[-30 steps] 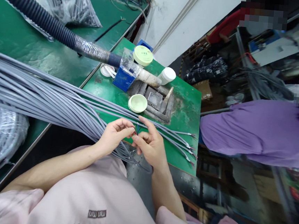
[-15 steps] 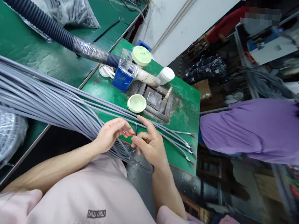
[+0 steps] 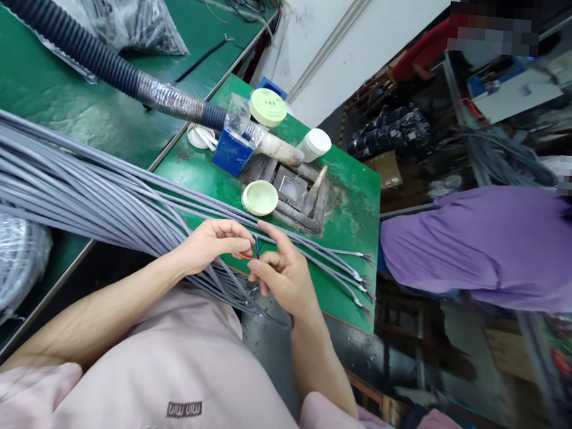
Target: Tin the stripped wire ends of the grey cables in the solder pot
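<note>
Thin coloured wires, with a red wire (image 3: 245, 256) and a blue one among them, fan out between my two hands above the green table's front edge. My left hand (image 3: 216, 245) pinches the wires' tips between thumb and fingers. From the other side, my right hand (image 3: 286, 271) grips the wires' base with thumb and curled fingers, its index finger stretched out. The cable that the wires come from is mostly hidden by that hand. Beneath and behind both hands runs a large bundle of grey cables (image 3: 93, 187), several with stripped ends (image 3: 363, 281) lying to the right.
Past the cables are a pale green bowl-like cup (image 3: 260, 199), a dirty solder-pot-like fixture (image 3: 293, 187), a blue box (image 3: 232, 153) and a white jar (image 3: 316, 145). A black corrugated hose (image 3: 99, 58) crosses from upper left. A person in purple (image 3: 478, 245) is at the right.
My left thumb has straightened and come forward against the fingertips, over the wires. The right hand keeps its grip. The whole view has shifted slightly.
</note>
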A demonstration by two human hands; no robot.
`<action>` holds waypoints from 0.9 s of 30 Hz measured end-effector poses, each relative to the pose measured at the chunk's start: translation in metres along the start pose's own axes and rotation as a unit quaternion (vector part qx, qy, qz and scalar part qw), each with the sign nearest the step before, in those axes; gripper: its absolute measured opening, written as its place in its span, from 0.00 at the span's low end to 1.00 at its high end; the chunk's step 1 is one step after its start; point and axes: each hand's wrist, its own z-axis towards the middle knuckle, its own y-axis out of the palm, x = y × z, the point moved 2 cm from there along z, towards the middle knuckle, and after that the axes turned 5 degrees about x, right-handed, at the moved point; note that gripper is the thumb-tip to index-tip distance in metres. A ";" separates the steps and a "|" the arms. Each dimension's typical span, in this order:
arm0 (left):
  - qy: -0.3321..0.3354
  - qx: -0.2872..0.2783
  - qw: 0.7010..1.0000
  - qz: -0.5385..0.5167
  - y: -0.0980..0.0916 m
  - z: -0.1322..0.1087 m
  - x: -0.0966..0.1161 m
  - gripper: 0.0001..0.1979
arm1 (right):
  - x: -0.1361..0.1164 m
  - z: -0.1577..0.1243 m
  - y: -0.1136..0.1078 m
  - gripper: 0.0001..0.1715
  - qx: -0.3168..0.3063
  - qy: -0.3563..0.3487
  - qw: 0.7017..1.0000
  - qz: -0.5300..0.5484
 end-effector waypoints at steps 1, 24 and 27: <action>0.001 0.001 1.000 0.004 0.000 0.000 0.000 0.10 | 0.000 0.000 -0.001 0.40 -0.003 -0.002 1.000 -0.005; 0.072 0.067 0.994 -0.045 0.046 0.006 -0.006 0.13 | -0.044 0.001 -0.034 0.08 0.099 -0.157 0.972 -0.146; 0.125 0.101 0.987 -0.003 0.043 0.008 -0.005 0.12 | -0.043 0.010 -0.038 0.09 0.097 -0.170 0.962 -0.191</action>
